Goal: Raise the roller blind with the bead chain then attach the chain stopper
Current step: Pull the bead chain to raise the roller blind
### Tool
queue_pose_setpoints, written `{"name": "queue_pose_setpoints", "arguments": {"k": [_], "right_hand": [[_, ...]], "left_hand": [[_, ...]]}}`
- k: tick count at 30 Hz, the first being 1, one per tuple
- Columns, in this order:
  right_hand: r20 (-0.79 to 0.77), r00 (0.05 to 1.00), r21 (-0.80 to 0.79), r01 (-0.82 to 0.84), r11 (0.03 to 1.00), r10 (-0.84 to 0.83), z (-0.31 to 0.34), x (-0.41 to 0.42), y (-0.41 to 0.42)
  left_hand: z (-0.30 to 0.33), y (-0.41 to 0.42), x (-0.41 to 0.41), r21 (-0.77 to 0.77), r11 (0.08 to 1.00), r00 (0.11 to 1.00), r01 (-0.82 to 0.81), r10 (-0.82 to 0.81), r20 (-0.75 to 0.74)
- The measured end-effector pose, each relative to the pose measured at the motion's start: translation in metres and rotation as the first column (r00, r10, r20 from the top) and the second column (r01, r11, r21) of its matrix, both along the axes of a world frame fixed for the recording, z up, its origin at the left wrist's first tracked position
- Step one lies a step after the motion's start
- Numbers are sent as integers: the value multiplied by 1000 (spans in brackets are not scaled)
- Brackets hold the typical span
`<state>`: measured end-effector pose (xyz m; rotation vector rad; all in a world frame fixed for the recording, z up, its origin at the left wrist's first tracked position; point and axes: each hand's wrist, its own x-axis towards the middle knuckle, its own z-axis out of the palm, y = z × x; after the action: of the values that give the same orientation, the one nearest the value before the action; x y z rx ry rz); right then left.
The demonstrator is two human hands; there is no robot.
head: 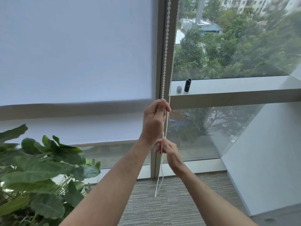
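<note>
I see my left hand (154,119) and, below it, my right hand (167,148) clenched around the white plastic bead chain (165,51) beside the half-lowered white fabric roller blind (73,51); I should pull one strand straight down, hand over hand.

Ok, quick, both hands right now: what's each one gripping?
Left hand: closed on the white plastic bead chain, upper grip.
Right hand: closed on the same chain lower down, motion-blurred.
</note>
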<state>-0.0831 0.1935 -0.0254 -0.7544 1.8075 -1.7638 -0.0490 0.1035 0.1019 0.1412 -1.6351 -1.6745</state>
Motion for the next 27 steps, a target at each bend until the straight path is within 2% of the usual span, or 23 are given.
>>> {"name": "queue_pose_setpoints", "arguments": {"k": [2,6,10,14,19,24,27], "right_hand": [[-34,999,-40,27,999,-29,21,-9,-3],[-20,993,-247,107,963,-115,89,-22,-15],[-44,999,-446,-18,895,-2,157,-25,-25],[-89,995,-541,-92,836,52,204,-20,-36],[-96,992,-520,24,854,-86,188,-2,-50],[-143,971,-479,102,872,-192,146,5,-42],[-150,965,-449,128,884,-216,126,7,-38]], "left_hand": [[-11,5,2,17,1000,1000,6,-7,21],[-41,15,5,77,996,997,51,-55,56],[-67,16,14,96,994,990,42,-54,129],[-97,13,26,89,995,971,34,-54,232],[-128,12,37,94,995,935,17,-49,352],[-147,9,49,131,978,861,161,-205,466],[-140,-4,49,138,980,845,142,-192,499]]}}
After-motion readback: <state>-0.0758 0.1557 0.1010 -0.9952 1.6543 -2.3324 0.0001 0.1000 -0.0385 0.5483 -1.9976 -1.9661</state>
